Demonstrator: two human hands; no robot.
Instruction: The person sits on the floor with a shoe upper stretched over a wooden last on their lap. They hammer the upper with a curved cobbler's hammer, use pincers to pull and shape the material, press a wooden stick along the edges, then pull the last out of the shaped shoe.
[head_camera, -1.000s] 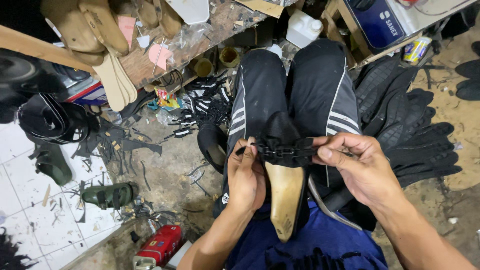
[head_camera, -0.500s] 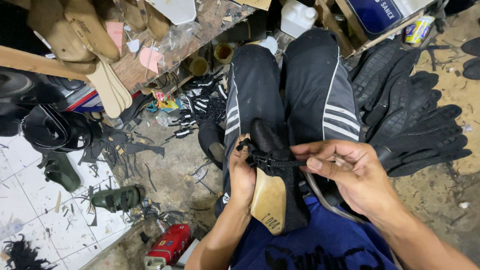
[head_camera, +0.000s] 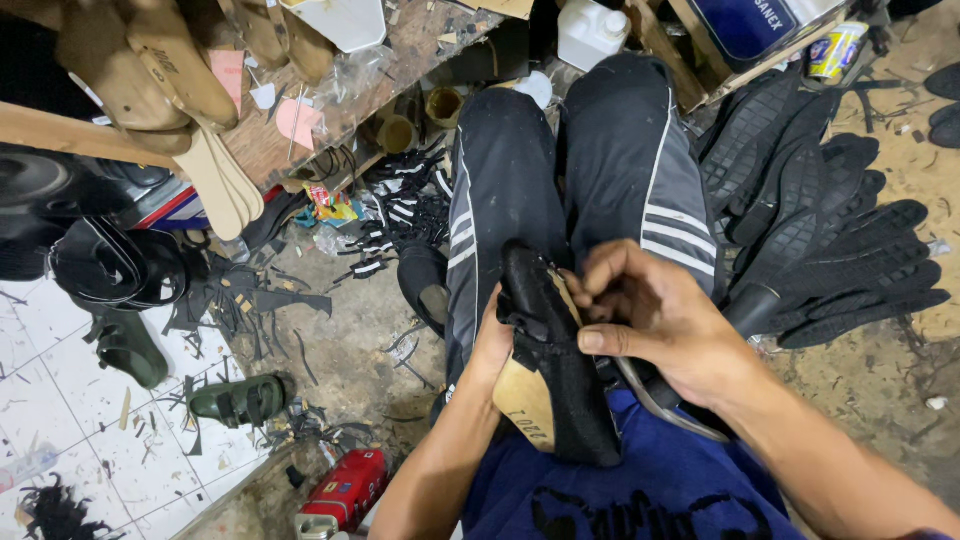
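Both hands' grips clench the sandal (head_camera: 548, 380), its length running toe-away along the lap.

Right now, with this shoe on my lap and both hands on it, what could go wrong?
1. The left hand props the shoe from the side only, balanced on the thighs; it might twist or slip as the right hand pulls the black upper.
2. The right fingers pinch close to the upper's edge, so the grip may slide off.
3. A curved metal tool lies under the right wrist and could snag the forearm.
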